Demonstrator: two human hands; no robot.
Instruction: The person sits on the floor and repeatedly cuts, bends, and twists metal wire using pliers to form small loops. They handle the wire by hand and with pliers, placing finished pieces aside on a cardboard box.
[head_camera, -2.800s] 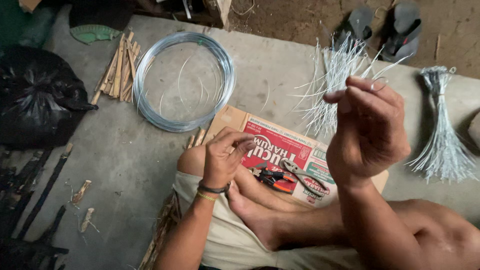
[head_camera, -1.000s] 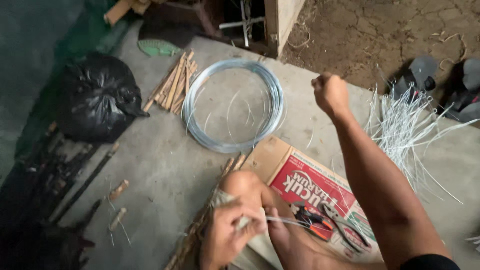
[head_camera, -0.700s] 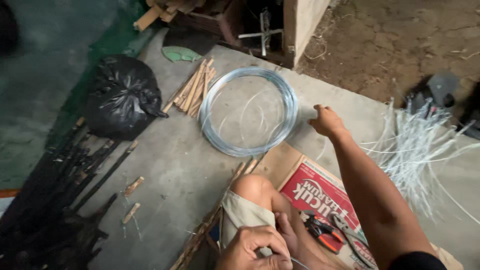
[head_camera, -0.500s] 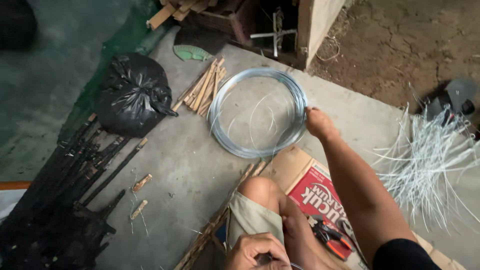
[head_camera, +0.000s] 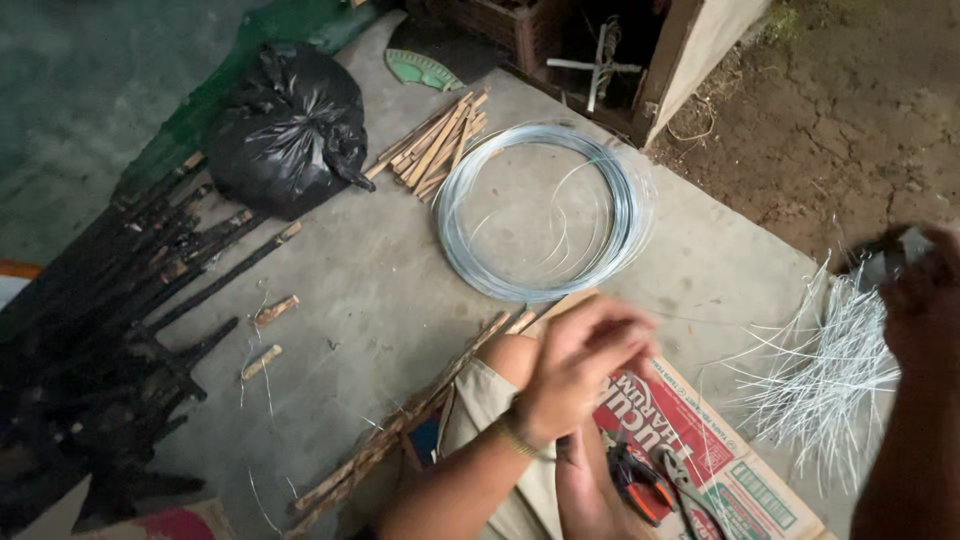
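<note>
We see a coil of bright, smooth metal wire (head_camera: 545, 215) lying on a matt, rough concrete floor (head_camera: 370, 300). Beside it, a glossy, crinkled black plastic bag (head_camera: 285, 130) and pale, dry wooden sticks (head_camera: 435, 145). The cut wire pieces (head_camera: 830, 375) shine silvery. Under our knee lies flattened printed cardboard (head_camera: 700, 440), dull, and pliers (head_camera: 650, 490) with orange plastic-looking grips.

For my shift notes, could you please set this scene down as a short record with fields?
left hand: blurred, above the knee and the cardboard
right hand: blurred, over the cut wires
wire coil: flat on the concrete, untouched
pliers: on the cardboard
black bag: left of the coil
sticks: between bag and coil
</note>
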